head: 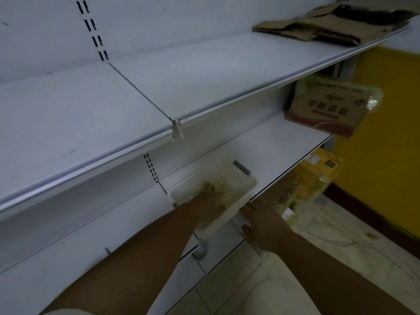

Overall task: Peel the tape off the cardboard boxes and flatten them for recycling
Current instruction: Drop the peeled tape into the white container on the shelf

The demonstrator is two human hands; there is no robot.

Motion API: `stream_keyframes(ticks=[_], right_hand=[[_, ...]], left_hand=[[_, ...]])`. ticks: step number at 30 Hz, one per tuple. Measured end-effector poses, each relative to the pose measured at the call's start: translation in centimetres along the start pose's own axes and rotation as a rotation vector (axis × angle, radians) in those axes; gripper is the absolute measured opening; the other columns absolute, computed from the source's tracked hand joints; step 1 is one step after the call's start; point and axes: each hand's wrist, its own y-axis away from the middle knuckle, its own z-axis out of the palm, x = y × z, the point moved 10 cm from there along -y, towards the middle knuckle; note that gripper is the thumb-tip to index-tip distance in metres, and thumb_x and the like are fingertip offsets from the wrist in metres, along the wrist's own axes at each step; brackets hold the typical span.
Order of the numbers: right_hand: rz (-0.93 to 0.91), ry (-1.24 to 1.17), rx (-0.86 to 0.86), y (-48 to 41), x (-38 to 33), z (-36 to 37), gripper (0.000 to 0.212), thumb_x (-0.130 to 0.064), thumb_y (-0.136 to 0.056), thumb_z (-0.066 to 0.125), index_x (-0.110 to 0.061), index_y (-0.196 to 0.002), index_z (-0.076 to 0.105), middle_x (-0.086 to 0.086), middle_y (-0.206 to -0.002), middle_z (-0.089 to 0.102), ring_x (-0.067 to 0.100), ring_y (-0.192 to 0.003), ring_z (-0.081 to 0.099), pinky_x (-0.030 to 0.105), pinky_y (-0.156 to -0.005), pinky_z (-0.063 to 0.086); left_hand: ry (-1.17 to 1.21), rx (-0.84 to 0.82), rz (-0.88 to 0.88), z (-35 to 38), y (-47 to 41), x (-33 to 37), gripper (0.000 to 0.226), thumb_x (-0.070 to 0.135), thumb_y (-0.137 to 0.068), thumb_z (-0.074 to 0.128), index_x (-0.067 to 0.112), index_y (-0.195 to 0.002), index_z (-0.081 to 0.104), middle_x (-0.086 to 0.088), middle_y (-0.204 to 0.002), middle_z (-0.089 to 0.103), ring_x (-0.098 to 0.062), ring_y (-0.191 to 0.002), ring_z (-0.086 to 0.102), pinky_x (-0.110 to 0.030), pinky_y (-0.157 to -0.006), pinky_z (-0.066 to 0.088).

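**Stock entry: shelving bay, tape-stripping station**

- Left hand: 6 o'clock of the view, reaching down into a white perforated plastic basket. The fingers are bent downward among pale yellow-green tape scraps. Blur hides whether they pinch a scrap or have let go.
- Right hand: just at 4 o'clock of the basket. The fingers are fairly straight and spread, laid on the front edge of the lower white metal shelf by the basket's near corner. It holds nothing visible.
- Printed brown cardboard box: 2 o'clock, standing on the lower shelf well apart from the basket. It is not flattened, and glossy film or tape shows at its far corner.
- Pile of flattened brown cardboard: 1 o'clock, on the upper white metal shelf.
- Yellow cartons: 4 o'clock, below the lower shelf, too blurred to detail.

Step in hand, as judged: dropping peeled tape into the basket between boxes.

Next move, as judged: both hands come out and go to the printed box at 2 o'clock. One steadies it while the other finds a loose tape end and needs a fine pinch to lift it.
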Motion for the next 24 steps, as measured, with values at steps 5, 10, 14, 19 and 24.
stream_keyframes(ticks=[5,10,14,19,24], right_hand=[[0.021,-0.015,-0.007,1.3,-0.5,-0.2,0.06,-0.036,-0.094,0.044,-0.021,-0.149,0.025,0.004,-0.157,0.022,0.022,-0.143,0.02,0.038,-0.116,0.022],[0.044,-0.01,-0.027,2.5,-0.4,-0.5,0.063,-0.037,-0.094,0.045,-0.02,-0.15,0.022,0.005,-0.158,0.017,0.023,-0.144,0.018,0.038,-0.117,0.02],[0.054,-0.01,-0.019,3.2,-0.4,-1.2,0.061,-0.037,-0.093,0.044,-0.019,-0.149,0.025,0.008,-0.156,0.022,0.025,-0.142,0.024,0.038,-0.115,0.025],[0.07,0.009,-0.009,4.1,-0.5,-1.6,0.06,-0.038,-0.089,0.043,-0.019,-0.145,0.033,0.01,-0.15,0.033,0.027,-0.136,0.034,0.039,-0.11,0.033],[0.091,0.077,0.014,3.7,-0.1,-1.9,0.069,-0.051,-0.077,0.024,-0.023,-0.139,0.04,0.01,-0.141,0.043,0.028,-0.128,0.041,0.047,-0.101,0.041]], left_hand=[[-0.043,0.08,-0.082,-1.6,1.2,-1.2,0.063,0.03,-0.086,0.059,0.023,-0.14,0.027,-0.012,-0.135,0.04,-0.031,-0.118,0.046,-0.039,-0.097,0.041],[-0.041,0.08,-0.086,-2.5,2.4,-1.5,0.059,0.023,-0.085,0.061,0.012,-0.137,0.037,-0.01,-0.147,0.018,-0.028,-0.129,0.033,-0.037,-0.103,0.038],[-0.007,0.115,-0.091,-3.0,3.6,-1.5,0.062,0.021,-0.09,0.055,0.013,-0.144,0.025,-0.01,-0.145,0.031,-0.028,-0.129,0.036,-0.04,-0.102,0.039],[-0.17,0.098,-0.095,-4.1,4.5,-1.9,0.054,0.017,-0.094,0.045,0.014,-0.145,0.028,-0.01,-0.144,0.037,-0.028,-0.126,0.043,-0.038,-0.102,0.04],[-0.382,0.145,-0.088,-6.0,5.4,-0.6,0.047,0.012,-0.092,0.042,0.012,-0.139,0.034,-0.009,-0.123,0.056,-0.027,-0.107,0.058,-0.037,-0.087,0.048]])
